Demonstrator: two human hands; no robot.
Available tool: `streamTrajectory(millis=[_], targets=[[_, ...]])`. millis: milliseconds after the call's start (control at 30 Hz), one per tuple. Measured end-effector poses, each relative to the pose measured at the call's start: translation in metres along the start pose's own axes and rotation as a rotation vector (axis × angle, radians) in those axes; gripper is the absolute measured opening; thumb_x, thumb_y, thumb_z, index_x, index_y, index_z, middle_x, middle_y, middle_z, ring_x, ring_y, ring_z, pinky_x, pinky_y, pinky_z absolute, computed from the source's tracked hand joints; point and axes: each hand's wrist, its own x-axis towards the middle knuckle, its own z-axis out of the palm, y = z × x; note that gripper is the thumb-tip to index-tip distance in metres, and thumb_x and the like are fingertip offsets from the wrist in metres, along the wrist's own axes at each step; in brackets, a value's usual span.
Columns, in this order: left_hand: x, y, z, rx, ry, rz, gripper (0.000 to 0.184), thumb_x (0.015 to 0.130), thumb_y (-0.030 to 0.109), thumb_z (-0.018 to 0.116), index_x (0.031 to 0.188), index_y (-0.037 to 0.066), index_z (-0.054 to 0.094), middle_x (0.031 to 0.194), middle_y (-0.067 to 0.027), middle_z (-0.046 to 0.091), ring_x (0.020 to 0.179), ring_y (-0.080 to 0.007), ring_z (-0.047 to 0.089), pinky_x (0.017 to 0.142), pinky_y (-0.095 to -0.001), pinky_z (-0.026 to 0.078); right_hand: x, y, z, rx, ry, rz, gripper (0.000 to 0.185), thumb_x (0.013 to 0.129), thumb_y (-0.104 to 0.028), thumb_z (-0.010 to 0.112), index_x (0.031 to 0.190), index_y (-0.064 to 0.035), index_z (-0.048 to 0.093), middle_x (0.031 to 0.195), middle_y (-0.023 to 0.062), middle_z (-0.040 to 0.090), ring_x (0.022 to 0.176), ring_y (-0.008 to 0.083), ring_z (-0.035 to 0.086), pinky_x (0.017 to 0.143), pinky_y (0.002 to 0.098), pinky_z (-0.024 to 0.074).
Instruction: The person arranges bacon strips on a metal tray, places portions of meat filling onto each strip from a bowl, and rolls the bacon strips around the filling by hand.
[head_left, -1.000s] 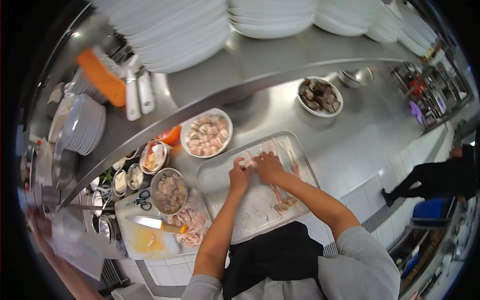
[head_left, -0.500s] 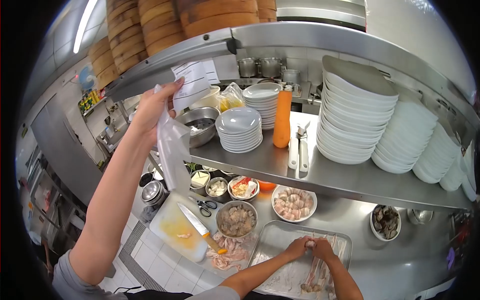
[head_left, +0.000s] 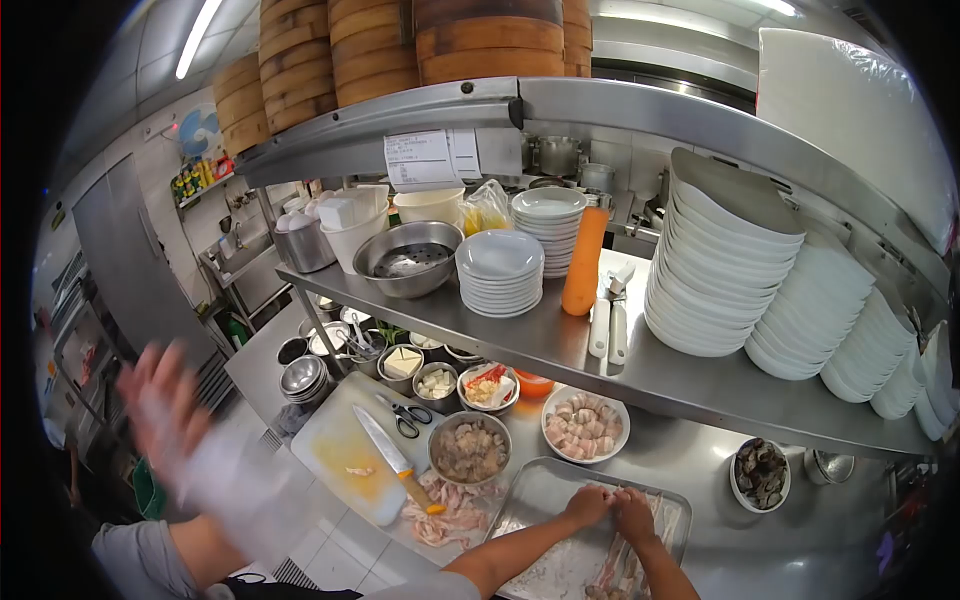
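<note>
Over the metal tray point(head_left: 545, 478), my left hand point(head_left: 590, 504) is closed, its fingertips meeting those of my right hand. My right hand point(head_left: 632, 514) is closed too; anything small between the two is hidden by the fingers. Long pale meat strips point(head_left: 655, 520) lie on the tray beside and below my right hand. A white bowl of rolled meat pieces point(head_left: 585, 426) stands behind the tray. Left of it are a metal bowl of greyish shrimp-like pieces point(head_left: 468, 449) and a heap of raw meat strips point(head_left: 448, 520).
A co-worker's blurred hand point(head_left: 160, 405) with a translucent plastic bag point(head_left: 255, 495) is at the left. A knife point(head_left: 385, 445) and scissors point(head_left: 406, 415) lie by the cutting board point(head_left: 335, 440). A shelf point(head_left: 560, 345) with stacked plates point(head_left: 720, 270) overhangs the counter. A dark-filled bowl point(head_left: 760, 475) stands right.
The view has tilted up from the tray to the shelf. The co-worker's hand has left the paper slips and dropped to the lower left. My hands stay together over the tray.
</note>
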Motion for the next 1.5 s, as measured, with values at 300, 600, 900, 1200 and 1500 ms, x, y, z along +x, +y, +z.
streamTrajectory(millis=[300,600,900,1200,1500], targets=[[0.027,-0.051,0.049,-0.156,0.158,0.318,0.021,0.089,0.007,0.054,0.107,0.007,0.065,0.111,-0.0192,0.061,0.107,-0.0385,0.055,0.093,-0.0471,0.044,0.029,0.032,0.005,0.055,-0.138,-0.005,0.031,0.09,-0.026,0.059,0.11,-0.0038,0.066,0.101,0.0155,0.068,0.091,0.0347,0.065,0.082,0.0439,0.0503],[-0.007,0.008,-0.013,-0.398,0.165,-0.159,0.045,0.085,0.003,0.065,0.128,0.006,0.054,0.094,-0.0157,0.071,0.084,-0.0312,0.069,0.077,-0.0395,0.053,0.018,-0.03,-0.036,-0.151,-0.213,0.113,0.041,0.086,-0.008,0.06,0.126,-0.0158,0.059,0.133,0.0111,0.052,0.115,0.0338,0.054,0.096,0.0449,0.0467],[-0.2,0.002,-0.106,-0.324,0.199,-0.196,0.054,0.084,-0.001,0.068,0.134,0.011,0.054,0.109,-0.0087,0.069,0.08,-0.0169,0.063,0.067,-0.03,0.052,0.034,-0.013,0.007,-0.154,-0.201,-0.03,0.028,0.087,-0.014,0.06,0.114,-0.0064,0.061,0.108,0.0115,0.063,0.101,0.0292,0.059,0.085,0.0392,0.0499],[-0.398,-0.061,-0.196,-0.265,0.848,-0.777,0.047,0.087,-0.002,0.06,0.133,0.005,0.052,0.103,-0.0091,0.067,0.075,-0.0125,0.061,0.07,-0.0262,0.052,0.083,-0.007,-0.019,2.233,-0.326,0.894,0.023,0.092,-0.02,0.055,0.106,-0.0011,0.056,0.092,0.0148,0.063,0.069,0.0135,0.056,0.066,0.0294,0.051],[-0.449,-0.127,-0.245,-0.229,0.8,-0.72,0.047,0.085,-0.001,0.064,0.13,0.007,0.054,0.104,-0.0091,0.068,0.077,-0.015,0.065,0.069,-0.0276,0.054,0.22,-0.04,0.064,0.878,0.02,0.697,0.034,0.091,-0.032,0.061,0.115,-0.0079,0.062,0.098,0.0115,0.068,0.082,0.0227,0.064,0.08,0.0389,0.0537]])
